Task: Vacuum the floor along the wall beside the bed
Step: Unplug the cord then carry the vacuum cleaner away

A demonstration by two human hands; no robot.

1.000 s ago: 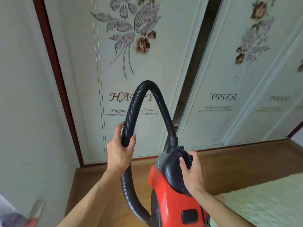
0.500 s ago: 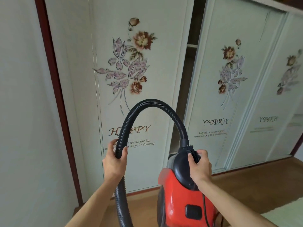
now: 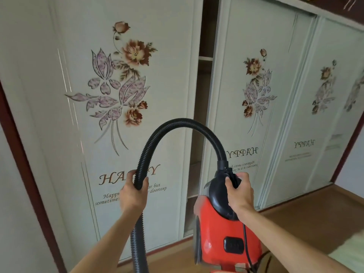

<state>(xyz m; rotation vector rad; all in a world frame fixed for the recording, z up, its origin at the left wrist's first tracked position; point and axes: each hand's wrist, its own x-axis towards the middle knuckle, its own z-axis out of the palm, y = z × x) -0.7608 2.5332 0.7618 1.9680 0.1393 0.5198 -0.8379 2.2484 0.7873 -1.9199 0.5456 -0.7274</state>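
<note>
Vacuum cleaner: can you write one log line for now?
left hand: grips hose | right hand: grips top of vacuum cleaner | wardrobe: ahead

Both forearms are bare right up to the lower picture edge. The left hand (image 3: 134, 192) and right hand (image 3: 239, 192) are bare too, fingers uncovered.

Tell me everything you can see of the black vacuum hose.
The hose is black, ribbed, flexible-looking plastic. It rises from a smooth cuff on top of the red vacuum body, arches before the wardrobe door, then drops past the frame's bottom edge; its nozzle end is out of view. The left hand grips its descending side.
</note>
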